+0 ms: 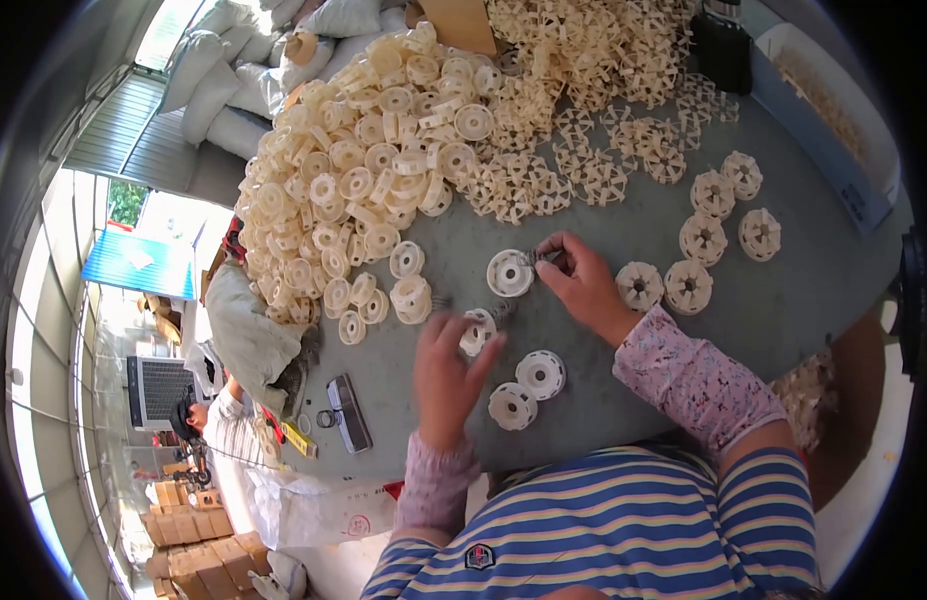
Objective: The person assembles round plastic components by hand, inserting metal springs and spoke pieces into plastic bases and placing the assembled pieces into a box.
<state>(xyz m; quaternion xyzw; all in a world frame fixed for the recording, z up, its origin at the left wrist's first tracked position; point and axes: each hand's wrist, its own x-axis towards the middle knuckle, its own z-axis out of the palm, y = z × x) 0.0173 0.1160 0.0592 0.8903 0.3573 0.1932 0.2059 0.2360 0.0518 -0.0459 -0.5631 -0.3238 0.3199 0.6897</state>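
My left hand [447, 368] is closed around a cream plastic wheel [476, 334], held just above the grey table [624, 225]. My right hand [584, 280] pinches a small dark metal spring [540, 258] at the edge of another cream wheel [509, 273] lying flat on the table. Two more wheels [541, 374] [512, 406] lie close to me, below my left hand. Both forearms wear pink floral sleeves.
A large heap of cream wheels [354, 180] fills the left and back of the table, with star-shaped cream parts [584, 60] behind. Several assembled wheels [704, 240] sit at the right. A phone [349, 412] lies near the left edge. A tray [834, 110] stands far right.
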